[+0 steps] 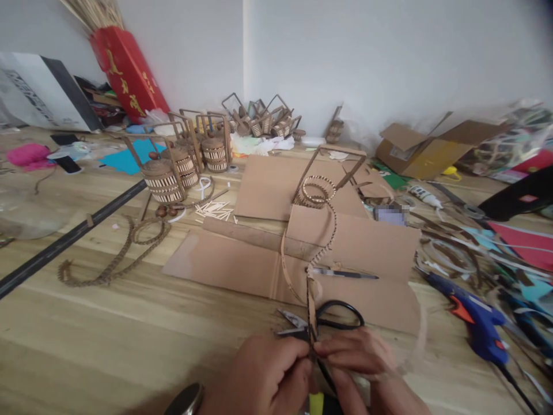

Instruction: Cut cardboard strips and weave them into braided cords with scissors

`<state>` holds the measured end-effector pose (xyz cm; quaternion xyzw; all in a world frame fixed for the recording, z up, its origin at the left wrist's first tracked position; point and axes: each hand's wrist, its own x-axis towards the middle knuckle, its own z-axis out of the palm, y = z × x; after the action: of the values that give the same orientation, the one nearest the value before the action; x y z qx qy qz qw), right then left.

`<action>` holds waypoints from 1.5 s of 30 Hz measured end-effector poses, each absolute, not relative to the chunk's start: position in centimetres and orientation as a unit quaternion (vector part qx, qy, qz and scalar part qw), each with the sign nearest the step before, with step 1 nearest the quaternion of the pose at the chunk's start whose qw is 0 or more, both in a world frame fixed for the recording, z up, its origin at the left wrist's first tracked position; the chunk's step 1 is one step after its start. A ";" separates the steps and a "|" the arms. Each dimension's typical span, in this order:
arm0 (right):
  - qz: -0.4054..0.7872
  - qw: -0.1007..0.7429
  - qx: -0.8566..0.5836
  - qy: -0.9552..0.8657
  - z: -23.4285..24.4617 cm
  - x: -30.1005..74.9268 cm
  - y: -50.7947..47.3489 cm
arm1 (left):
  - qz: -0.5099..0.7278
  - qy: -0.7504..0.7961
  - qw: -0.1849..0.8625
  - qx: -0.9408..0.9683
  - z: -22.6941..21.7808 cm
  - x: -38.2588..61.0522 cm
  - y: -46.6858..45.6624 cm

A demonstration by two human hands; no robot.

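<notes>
My left hand (270, 369) and my right hand (360, 358) meet at the bottom middle, fingers closed on a narrow brown strip (311, 305). Away from me the strip runs up into a ribbed, coiled length (335, 222) that arcs over the cardboard. Black-handled scissors (294, 320) lie just beyond my fingertips, partly hidden by the strip and my hands. A dark pen (345, 272) rests on the flat cardboard (367, 242). Something yellow (316, 402) shows below and between my hands.
Small woven baskets with tall handles (162, 181) stand back left, near loose pale sticks (215, 211). A braided cord (99, 279) lies left. At right are a blue glue gun (479, 323), a glue bottle (425, 196), strips and an open box (425, 153).
</notes>
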<state>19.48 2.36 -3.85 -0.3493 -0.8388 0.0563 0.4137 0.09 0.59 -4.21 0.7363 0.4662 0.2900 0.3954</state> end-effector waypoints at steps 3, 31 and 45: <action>0.060 0.417 -0.367 -0.829 -3.5 19.0 2.0 | 0.302 0.469 0.453 0.696 -3.4 0.0 0.8; 0.065 0.360 -0.407 -0.837 -4.4 19.4 0.7 | 0.317 0.458 0.492 0.669 -2.9 0.0 1.2; -0.008 0.334 -0.388 -0.859 -4.0 19.2 1.1 | 0.300 0.467 0.508 0.659 -3.3 0.0 1.1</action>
<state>19.23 1.15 -3.97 -0.3878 -0.8591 -0.0084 0.3340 0.05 1.12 -3.27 0.6586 0.4671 0.2996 0.5082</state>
